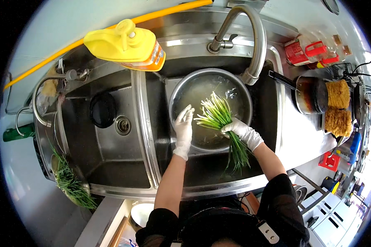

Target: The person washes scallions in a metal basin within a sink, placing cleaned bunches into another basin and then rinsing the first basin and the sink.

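My right hand, in a white disposable glove, grips a bunch of green chives or thin scallions around its middle. The white root ends fan up and to the left over a round metal basin of cloudy water; the green tips hang past its near rim. Just left of the bunch is my gloved left hand, holding nothing, fingers extended over the basin's left side. Bits of plant matter float in the water. The basin sits in the right-hand bowl of a steel sink.
A curved faucet arches over the basin's right rim. The yellow jug stands behind the sink divider. More greens lie at far left. A black round object rests in the left bowl. A scorched pot stands on the right counter.
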`<state>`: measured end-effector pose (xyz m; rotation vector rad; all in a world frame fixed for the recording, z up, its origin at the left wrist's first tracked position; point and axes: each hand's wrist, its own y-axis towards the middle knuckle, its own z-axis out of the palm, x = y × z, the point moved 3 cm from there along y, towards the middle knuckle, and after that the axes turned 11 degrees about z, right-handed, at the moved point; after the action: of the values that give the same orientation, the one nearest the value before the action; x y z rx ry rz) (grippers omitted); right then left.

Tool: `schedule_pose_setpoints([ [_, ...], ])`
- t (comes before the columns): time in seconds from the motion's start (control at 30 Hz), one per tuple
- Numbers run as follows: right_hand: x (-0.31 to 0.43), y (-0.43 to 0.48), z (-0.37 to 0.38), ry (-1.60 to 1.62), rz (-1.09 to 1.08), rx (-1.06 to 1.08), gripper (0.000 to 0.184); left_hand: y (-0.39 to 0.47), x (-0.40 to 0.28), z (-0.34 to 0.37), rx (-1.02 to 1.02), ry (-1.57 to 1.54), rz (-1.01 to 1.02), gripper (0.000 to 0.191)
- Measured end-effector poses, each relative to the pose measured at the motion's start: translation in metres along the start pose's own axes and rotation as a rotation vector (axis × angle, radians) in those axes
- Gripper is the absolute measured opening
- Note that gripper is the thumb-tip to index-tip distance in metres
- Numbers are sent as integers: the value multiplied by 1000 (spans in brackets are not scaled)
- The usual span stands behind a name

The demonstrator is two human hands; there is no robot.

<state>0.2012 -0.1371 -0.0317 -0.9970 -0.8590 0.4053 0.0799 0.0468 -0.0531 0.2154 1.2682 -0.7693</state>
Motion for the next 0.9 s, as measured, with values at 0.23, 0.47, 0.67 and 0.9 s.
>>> schedule_pose_setpoints([
  [0.23,-5,-2,6,56,12,147,12,17,-25,22,365,256,51,25],
  [0.47,-9,-8,1,32,45,108,12,25,-21,12,137,282,60,12],
  [0.67,-13,-3,-7,-164,-14,-123,20,40,-14,-27,-151,267,137,11],
  [0.9,-15,2,-1,-452,-150,-476,36,5,-50,19,14,635,487,15],
])
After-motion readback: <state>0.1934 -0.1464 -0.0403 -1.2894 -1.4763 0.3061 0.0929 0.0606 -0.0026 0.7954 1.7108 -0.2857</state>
